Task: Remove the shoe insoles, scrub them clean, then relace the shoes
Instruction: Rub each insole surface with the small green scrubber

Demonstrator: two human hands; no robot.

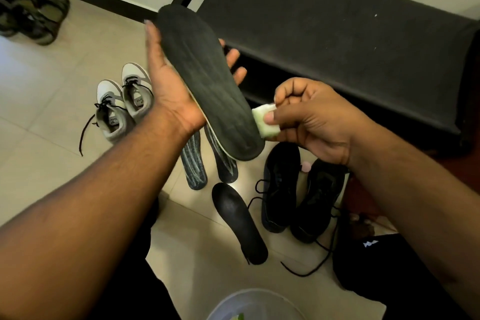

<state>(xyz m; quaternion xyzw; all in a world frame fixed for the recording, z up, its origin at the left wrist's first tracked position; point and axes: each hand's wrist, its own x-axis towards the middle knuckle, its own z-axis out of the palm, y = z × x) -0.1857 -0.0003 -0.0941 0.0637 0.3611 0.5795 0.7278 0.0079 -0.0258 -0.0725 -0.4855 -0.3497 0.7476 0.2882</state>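
With 4 insoles out, the left hand cradles a black insole while the right hand pinches a pale sponge against it; relacing remains.

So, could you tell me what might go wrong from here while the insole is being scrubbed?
The black insole only rests across the left hand, so a firm stroke could push it off. The right hand pinches the small sponge at the insole's edge, where it may slip out. Loose laces trail from the black shoes near the knees and could snag.
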